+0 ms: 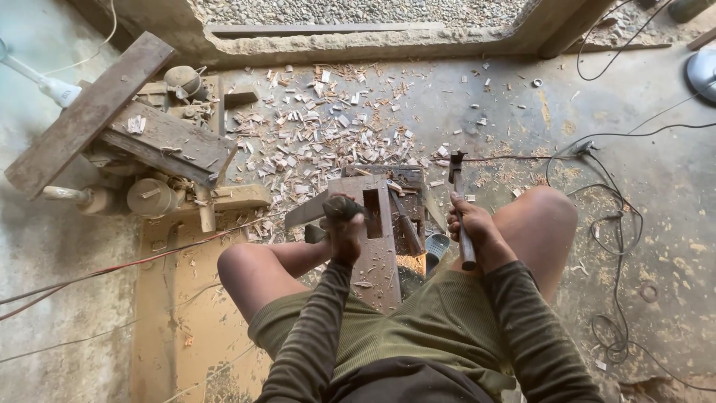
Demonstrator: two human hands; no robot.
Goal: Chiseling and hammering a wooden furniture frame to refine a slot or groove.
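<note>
I sit on the floor with a wooden plank [382, 246] between my knees; it has a rectangular slot [373, 214] cut through it. My left hand [344, 224] grips a dark chisel handle [339, 207] just left of the slot, and a flat metal blade [306, 213] sticks out to the left. My right hand [476, 227] is closed around the wooden handle of a hammer [457, 168], its dark head raised beyond the plank's right side. A second chisel [406, 222] lies on a block [403, 177] to the right of the slot.
Wood chips [328, 127] litter the concrete floor ahead. Planks [89, 112] and round wooden pieces [149, 198] pile up at the left. Black cables [619, 224] run along the right, a red wire [112, 269] along the left. A stone sill [358, 41] borders the far side.
</note>
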